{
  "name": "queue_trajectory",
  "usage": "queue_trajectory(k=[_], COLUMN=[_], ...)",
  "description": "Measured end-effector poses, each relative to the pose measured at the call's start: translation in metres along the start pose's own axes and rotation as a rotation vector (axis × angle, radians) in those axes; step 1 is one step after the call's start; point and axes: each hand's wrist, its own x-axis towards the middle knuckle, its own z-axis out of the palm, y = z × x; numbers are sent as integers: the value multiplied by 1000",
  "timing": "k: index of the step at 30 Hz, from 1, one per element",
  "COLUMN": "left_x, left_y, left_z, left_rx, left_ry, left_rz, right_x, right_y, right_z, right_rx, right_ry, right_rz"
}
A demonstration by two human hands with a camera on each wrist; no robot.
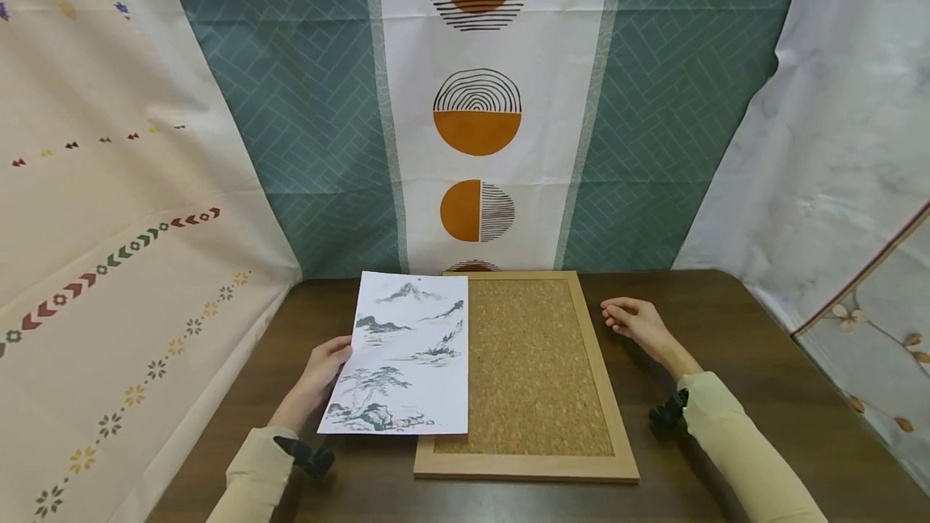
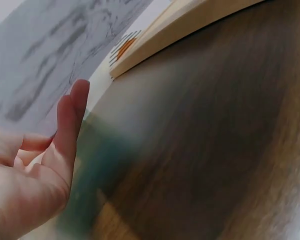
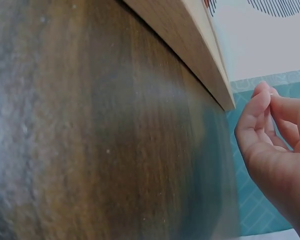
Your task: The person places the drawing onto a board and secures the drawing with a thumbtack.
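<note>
My left hand point(image 1: 327, 368) grips the left edge of a white sheet of paper point(image 1: 410, 321) printed with a dark ink landscape of mountains and trees. The sheet overlaps the left part of a wood-framed cork board point(image 1: 534, 370), hiding that side of it. In the left wrist view, the fingers point(image 2: 65, 130) point upward near the frame's wooden edge. Right of the board, my right hand point(image 1: 639, 325) is held above the table, thumb and fingertips point(image 3: 260, 102) pinched together. A tiny pale speck shows between them in the right wrist view; I cannot tell its kind.
The board lies on a dark brown wooden table point(image 1: 690, 297). A green and white cloth with orange circles point(image 1: 472, 131) hangs behind it. Patterned cream cloth point(image 1: 109, 265) borders the left side, and a pale marbled cloth point(image 1: 857, 144) the right.
</note>
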Motion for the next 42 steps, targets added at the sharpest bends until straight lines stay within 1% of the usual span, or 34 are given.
queue_trajectory(k=[6,9,13,19,26,30,35,37,42], left_x=[0,-1,0,2,3,4,4,5,6], left_y=[2,3,3,4,7,8,12,14,15], left_z=[8,14,19,29,42,50,60,64,71], left_rx=[-111,-148,-162,-157,-202,-225,-275,-282,-288], left_ry=[-90,-107,-143,-195,-213,-217,-253,-264,-263], left_rz=[-2,-3,7,19,28,29,46,49,45], right_x=[1,2,4,6,6,7,9,10,12], right_y=[-3,-3,-5,-9,-13,-16,-16,-16,-12], right_z=[4,6,10,14,18,19,21,21,21], right_rx=[-14,-34,-54,-64,-92,-102,-92,-89,-89], right_ry=[-11,-14,-33,-40,-33,-49,-58,-57,-59], right_rz=[14,15,5,12,25,22,15,19,18])
